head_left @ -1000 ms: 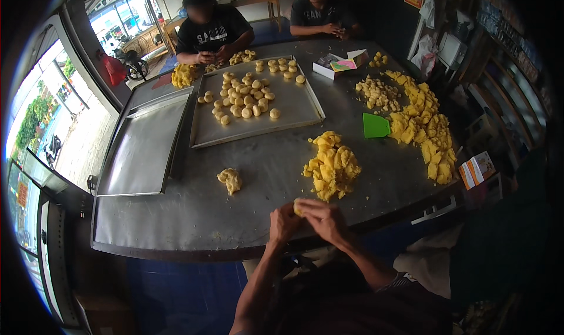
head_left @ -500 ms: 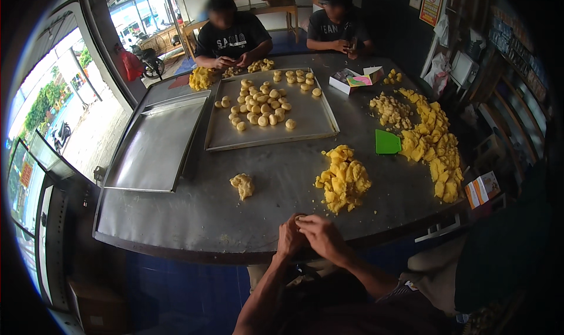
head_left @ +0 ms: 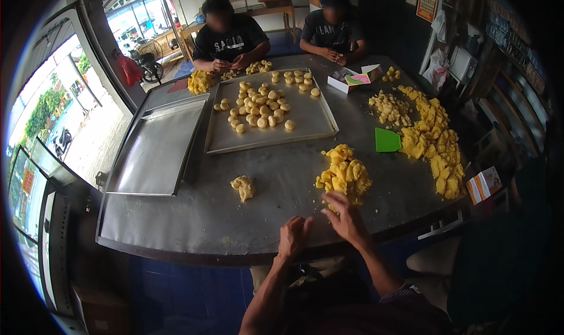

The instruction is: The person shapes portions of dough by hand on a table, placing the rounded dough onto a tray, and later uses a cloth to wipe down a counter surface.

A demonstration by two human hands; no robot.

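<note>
Nearest, at the table [head_left: 176, 229] edge: left hand [head_left: 292, 236] loosely curled, holding nothing visible; right hand [head_left: 346, 217] spread open, fingertips touching the yellow dough pile [head_left: 344, 176]. Left of the pile, a small dough lump [head_left: 244, 187]. Farther back, a tray of dough balls [head_left: 267, 109] beside an empty tray [head_left: 155, 150].

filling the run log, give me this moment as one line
left hand: open, at table edge | right hand: open, reaching to dough pile | small lump apart, left
</note>
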